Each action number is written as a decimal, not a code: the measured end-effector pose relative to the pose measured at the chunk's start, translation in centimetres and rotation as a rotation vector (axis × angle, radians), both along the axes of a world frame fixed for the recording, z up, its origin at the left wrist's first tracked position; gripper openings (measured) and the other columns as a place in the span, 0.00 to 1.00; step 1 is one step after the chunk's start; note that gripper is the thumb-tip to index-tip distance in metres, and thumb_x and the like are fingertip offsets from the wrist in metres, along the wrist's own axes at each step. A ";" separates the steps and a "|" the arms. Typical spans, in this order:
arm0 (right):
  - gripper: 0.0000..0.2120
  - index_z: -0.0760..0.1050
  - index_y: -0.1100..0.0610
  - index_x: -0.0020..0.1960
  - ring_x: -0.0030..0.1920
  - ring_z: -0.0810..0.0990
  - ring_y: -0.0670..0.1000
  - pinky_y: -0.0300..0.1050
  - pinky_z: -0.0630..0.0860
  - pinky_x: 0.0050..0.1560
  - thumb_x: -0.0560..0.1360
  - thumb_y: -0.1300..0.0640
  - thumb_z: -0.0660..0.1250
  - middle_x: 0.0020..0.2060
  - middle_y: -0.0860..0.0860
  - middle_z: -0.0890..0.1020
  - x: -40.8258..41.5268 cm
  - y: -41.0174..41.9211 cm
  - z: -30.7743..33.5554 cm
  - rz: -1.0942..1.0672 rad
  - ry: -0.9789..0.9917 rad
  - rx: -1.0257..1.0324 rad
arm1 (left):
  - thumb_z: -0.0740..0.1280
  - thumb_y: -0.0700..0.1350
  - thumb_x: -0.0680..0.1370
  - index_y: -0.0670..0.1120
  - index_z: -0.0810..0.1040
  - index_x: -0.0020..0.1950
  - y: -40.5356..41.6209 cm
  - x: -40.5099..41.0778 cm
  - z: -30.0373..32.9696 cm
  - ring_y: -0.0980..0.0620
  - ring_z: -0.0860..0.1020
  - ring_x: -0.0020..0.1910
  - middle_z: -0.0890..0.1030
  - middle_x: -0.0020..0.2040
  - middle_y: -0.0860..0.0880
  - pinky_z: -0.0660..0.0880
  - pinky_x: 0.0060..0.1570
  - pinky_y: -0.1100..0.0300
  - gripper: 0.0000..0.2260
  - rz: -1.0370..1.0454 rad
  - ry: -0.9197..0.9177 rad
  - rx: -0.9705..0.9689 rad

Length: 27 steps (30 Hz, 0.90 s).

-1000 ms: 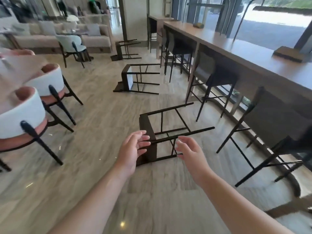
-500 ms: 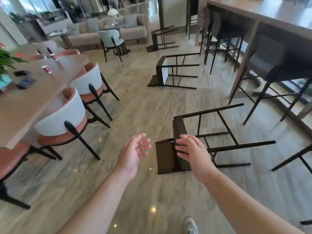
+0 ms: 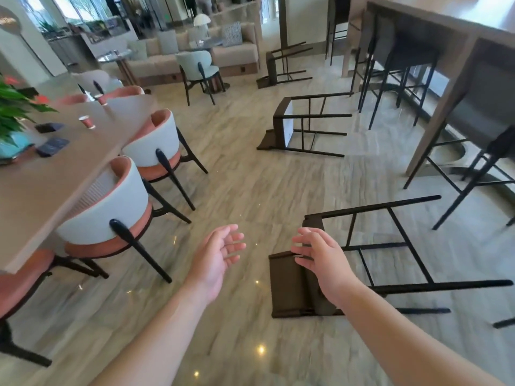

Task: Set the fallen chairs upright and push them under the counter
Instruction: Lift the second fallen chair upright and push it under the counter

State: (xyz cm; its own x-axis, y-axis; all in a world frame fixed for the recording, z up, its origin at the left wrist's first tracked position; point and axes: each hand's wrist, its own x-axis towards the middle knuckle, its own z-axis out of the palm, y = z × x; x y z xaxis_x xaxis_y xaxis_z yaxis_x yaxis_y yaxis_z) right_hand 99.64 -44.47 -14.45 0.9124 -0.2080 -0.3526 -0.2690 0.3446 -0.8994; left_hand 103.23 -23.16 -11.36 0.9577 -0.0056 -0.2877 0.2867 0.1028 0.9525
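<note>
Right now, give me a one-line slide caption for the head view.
Both open hands, left hand and right hand, reach toward the nearest fallen dark metal-legged bar chair beside the long wooden counter.

My right hand [image 3: 320, 260] covers part of the nearest fallen chair [image 3: 289, 285], so contact there is unclear. The counter [image 3: 434, 20] runs off the right edge, and the far lounge is too blurred to read.

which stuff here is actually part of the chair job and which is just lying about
Part of the job:
- nearest fallen chair, on its side
- second fallen chair
- third fallen chair
- counter
- left hand and right hand, both open, holding nothing

Just lying about:
- dining table with paper cups
- plant
- white-backed chairs
- sofa
</note>
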 end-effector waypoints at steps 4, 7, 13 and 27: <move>0.09 0.80 0.51 0.55 0.51 0.84 0.52 0.47 0.79 0.51 0.79 0.53 0.63 0.49 0.50 0.85 4.0 1.7 -0.7 -0.036 0.012 -0.023 | 0.60 0.47 0.82 0.45 0.81 0.58 2.0 5.2 -1.3 0.51 0.83 0.46 0.84 0.50 0.46 0.74 0.46 0.54 0.12 -0.071 0.000 -0.018; 0.09 0.81 0.52 0.55 0.50 0.84 0.50 0.47 0.80 0.52 0.79 0.54 0.64 0.49 0.50 0.85 7.4 4.0 -1.4 -0.095 0.036 -0.053 | 0.60 0.47 0.82 0.46 0.81 0.57 4.1 10.0 -2.5 0.51 0.82 0.46 0.84 0.50 0.46 0.74 0.47 0.54 0.11 -0.131 0.010 -0.038; 0.09 0.79 0.53 0.56 0.52 0.84 0.53 0.50 0.80 0.55 0.81 0.53 0.63 0.51 0.53 0.85 14.9 12.2 -1.8 -0.271 0.069 -0.040 | 0.64 0.54 0.75 0.48 0.82 0.56 11.4 21.5 -3.8 0.51 0.83 0.47 0.84 0.50 0.47 0.75 0.46 0.54 0.15 -0.308 0.019 -0.075; 0.07 0.81 0.48 0.51 0.49 0.84 0.47 0.48 0.80 0.54 0.79 0.52 0.64 0.48 0.50 0.85 23.1 19.7 -1.1 -0.448 0.140 -0.213 | 0.64 0.54 0.71 0.47 0.81 0.55 13.8 35.1 -5.0 0.52 0.82 0.45 0.84 0.48 0.48 0.74 0.44 0.56 0.17 -0.565 0.098 -0.093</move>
